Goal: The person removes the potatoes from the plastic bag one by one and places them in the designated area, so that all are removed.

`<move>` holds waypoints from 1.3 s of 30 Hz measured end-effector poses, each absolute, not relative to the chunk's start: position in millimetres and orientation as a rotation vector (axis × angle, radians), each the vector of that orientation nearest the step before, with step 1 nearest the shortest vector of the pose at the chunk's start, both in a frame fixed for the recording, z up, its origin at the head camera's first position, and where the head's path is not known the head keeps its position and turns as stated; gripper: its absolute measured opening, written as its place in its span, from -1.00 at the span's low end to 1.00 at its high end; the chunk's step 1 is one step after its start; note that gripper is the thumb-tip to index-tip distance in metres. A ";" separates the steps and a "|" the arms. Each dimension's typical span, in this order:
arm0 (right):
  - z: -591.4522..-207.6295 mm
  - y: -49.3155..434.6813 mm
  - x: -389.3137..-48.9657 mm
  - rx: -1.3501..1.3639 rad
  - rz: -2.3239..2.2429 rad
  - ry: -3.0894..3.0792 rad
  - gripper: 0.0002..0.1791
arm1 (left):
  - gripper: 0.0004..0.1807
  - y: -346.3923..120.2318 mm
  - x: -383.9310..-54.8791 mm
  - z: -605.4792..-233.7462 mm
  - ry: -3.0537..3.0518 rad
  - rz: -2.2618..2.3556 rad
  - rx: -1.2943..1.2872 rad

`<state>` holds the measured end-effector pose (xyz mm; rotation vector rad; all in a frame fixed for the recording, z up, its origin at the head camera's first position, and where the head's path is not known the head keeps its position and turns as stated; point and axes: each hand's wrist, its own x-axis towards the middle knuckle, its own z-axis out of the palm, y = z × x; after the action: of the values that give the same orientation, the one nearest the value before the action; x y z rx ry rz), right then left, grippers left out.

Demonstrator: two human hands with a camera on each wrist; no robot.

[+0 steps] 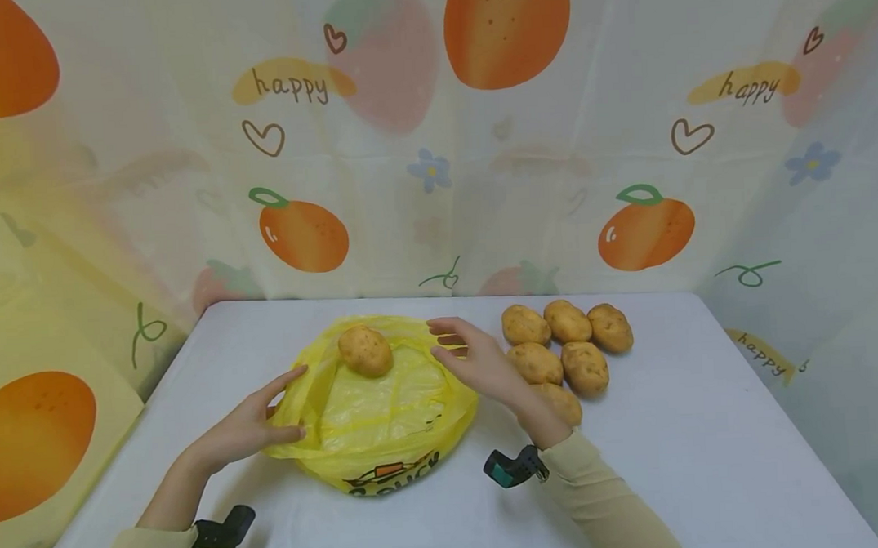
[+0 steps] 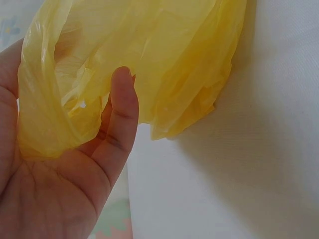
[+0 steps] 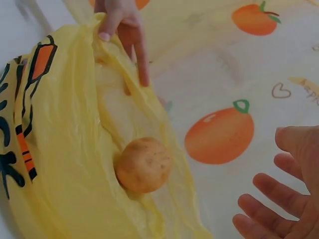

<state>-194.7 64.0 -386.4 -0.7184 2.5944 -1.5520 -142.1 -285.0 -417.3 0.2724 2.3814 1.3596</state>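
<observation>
A yellow plastic bag (image 1: 386, 407) with dark printing stands on the table, its mouth spread wide. One potato (image 1: 365, 351) shows within that mouth, toward the back; whether it touches the plastic I cannot tell. At the bag's left side, my left hand (image 1: 243, 426) holds the rim between thumb and fingers; the left wrist view shows the yellow film (image 2: 55, 114) passing between them. My right hand (image 1: 472, 358) is over the bag's right rim, fingers apart and loosely bent. Nothing is in its grasp in the right wrist view, where the potato (image 3: 144, 165) appears apart from it.
Several potatoes (image 1: 568, 321) lie grouped on the white table (image 1: 681, 427), right of the bag; my right forearm partly covers the nearest one. A printed cloth (image 1: 422, 217) with oranges hangs behind the table. Each wrist wears a small black camera (image 1: 517, 467).
</observation>
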 end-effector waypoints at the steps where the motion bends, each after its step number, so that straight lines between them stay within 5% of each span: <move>1: -386.2 61.2 -196.1 -0.728 -1.544 2.601 -0.55 | -0.02 -285.1 -142.0 -417.3 2.385 1.356 0.268; 39: -429.4 -25.5 -247.5 -0.476 -1.522 2.594 -0.51 | -0.02 -284.5 -139.3 -416.6 2.386 1.373 0.298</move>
<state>-247.5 -25.5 -429.4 -0.4758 2.5944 -1.5222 -139.3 -284.5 -416.6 0.2982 2.3862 1.3731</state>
